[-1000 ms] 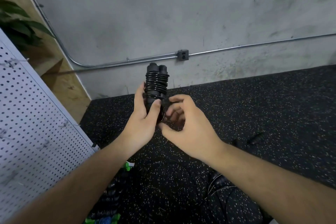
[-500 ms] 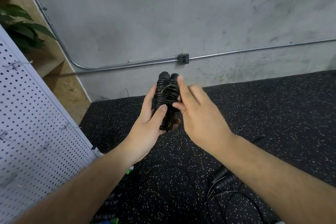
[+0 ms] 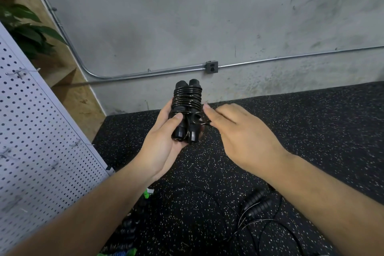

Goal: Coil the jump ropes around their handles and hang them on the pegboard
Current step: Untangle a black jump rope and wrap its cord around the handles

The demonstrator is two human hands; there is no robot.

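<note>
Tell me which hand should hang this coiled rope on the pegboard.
Left. The left hand already grips the coiled jump rope round both handles, and the pegboard stands on that side. The right hand is only at the loose cord end, farther from the board.

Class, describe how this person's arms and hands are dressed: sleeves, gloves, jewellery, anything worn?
Nothing worn shows. The left hand and right hand are bare: no gloves, no rings visible. The left forearm and right forearm are bare down to the picture's edge, with no sleeve, watch or band.

Leafy plant (image 3: 27, 31), wall conduit (image 3: 145, 74), outlet box (image 3: 212, 67).
</note>
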